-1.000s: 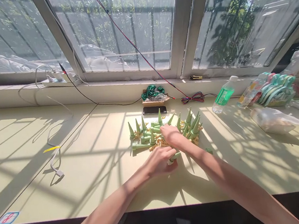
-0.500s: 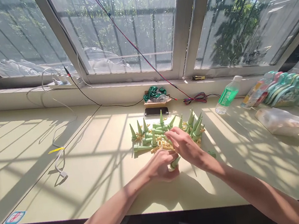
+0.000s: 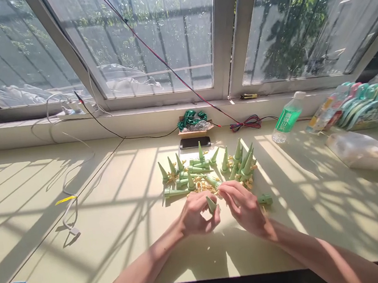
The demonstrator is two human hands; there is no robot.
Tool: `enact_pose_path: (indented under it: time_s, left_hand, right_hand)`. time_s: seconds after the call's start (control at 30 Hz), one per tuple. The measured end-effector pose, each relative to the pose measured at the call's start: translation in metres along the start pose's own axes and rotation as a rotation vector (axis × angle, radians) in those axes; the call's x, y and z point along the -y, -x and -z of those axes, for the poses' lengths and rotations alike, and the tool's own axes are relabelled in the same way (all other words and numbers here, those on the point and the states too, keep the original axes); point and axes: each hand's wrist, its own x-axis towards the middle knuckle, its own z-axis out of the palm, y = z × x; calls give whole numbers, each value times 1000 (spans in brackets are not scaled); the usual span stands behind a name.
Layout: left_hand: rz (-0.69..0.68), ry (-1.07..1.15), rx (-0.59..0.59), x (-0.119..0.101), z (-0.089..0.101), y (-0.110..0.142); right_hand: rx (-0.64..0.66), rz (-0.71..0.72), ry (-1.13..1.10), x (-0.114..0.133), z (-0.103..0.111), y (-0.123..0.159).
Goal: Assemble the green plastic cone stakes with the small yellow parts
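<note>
My left hand (image 3: 198,213) is closed round a green cone-shaped piece (image 3: 211,204), its tip leaning up and to the left. Close on its right, my right hand (image 3: 241,201) has its thumb and fingers pinched together; whatever they hold is hidden or too small to name. Beyond both hands lies a spread of similar green cones (image 3: 247,165), some upright and some on their sides, mixed with small yellow pieces (image 3: 201,186). A separate green piece (image 3: 264,199) lies on the table just right of my right wrist.
A black phone (image 3: 195,142) and a small box with green material (image 3: 193,125) sit behind the cones. To the right stand a bottle (image 3: 288,119), a plastic bag (image 3: 362,150) and a stack of pastel items (image 3: 367,106). A white cable (image 3: 75,210) crosses the table (image 3: 118,242) at left.
My right hand has drawn back from over the pile, down and to the right. My left hand has shifted slightly left with the cone, now more exposed. The camera view has moved a little.
</note>
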Motion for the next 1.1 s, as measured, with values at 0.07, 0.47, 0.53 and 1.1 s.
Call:
enact_pose_path:
  time_s: [0.07, 0.47, 0.53, 1.1]
  left_hand:
    - [43, -25, -35, 1, -2, -1]
    - [511, 34, 54, 6, -7, -6]
    - [606, 142, 79, 6, -7, -9]
    - [796, 367, 34, 7, -8, -11]
  right_hand:
    - [3, -41, 1, 1, -1, -3]
    - [51, -185, 91, -15, 2, 1]
    - [38, -220, 72, -16, 3, 0]
    - [61, -340, -107, -11, 6, -1]
